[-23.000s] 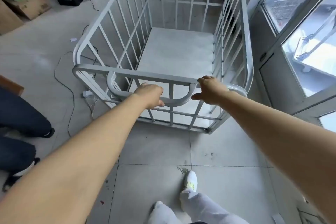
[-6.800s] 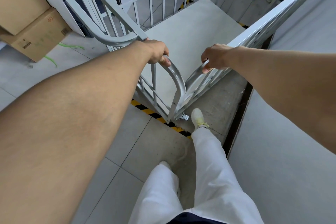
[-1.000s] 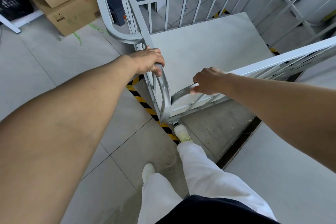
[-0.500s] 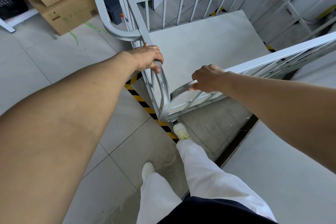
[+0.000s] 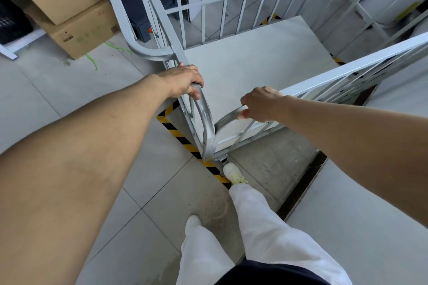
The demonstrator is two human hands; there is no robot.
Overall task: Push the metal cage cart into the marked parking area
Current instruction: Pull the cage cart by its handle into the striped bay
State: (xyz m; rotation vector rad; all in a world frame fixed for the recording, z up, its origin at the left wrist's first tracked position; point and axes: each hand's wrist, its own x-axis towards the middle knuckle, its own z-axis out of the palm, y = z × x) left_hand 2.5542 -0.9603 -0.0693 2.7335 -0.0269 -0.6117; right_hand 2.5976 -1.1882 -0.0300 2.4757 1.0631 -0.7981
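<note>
- Metal cage cart (image 5: 254,65) stands with its near corner over the yellow-black floor tape (image 5: 178,133).
- Grip of left hand (image 5: 183,81) wraps 1 curved handle (image 5: 206,118); grip of right hand (image 5: 261,104) wraps the other.

Cage cart (image 5: 250,69) rails beyond top edge

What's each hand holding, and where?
Metal cage cart: left hand grips one side's curved handle, right hand grips the adjoining side's handle, near the corner.

Pale grey tiled floor (image 5: 46,90), two stacked cardboard boxes (image 5: 78,28) upper left, soft even light.
</note>
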